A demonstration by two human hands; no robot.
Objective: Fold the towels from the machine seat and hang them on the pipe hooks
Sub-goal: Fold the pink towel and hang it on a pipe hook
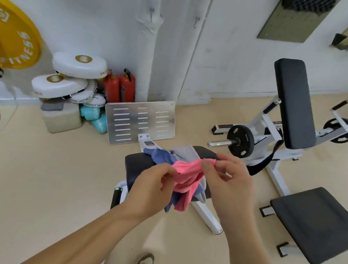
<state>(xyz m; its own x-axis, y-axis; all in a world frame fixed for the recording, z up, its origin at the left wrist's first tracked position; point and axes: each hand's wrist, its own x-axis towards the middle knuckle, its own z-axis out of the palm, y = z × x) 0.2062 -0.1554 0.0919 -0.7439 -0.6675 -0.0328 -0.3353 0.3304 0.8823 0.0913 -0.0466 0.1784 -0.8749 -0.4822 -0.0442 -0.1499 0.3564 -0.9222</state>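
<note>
A crumpled pink towel [186, 177] hangs between my two hands above the black machine seat [137, 167]. My left hand [153, 185] pinches its left edge. Its upper right edge is pinched by my right hand [229, 181]. A blue towel [160, 156] and a grey towel [184, 151] lie bunched on the seat behind the pink one, and blue cloth also droops below it. Up on the white wall pipe [147, 59] sits one small metal hook [151, 12], with a second hook [197, 20] to its right on the wall.
A slotted metal footplate [139, 120] stands beyond the seat. To the right is a bench with a black backrest [294, 103], a flat pad [318, 223] and a weight plate [240, 141]. Red extinguishers [121, 87], white pads [78, 65] and a yellow plate [6, 32] sit left.
</note>
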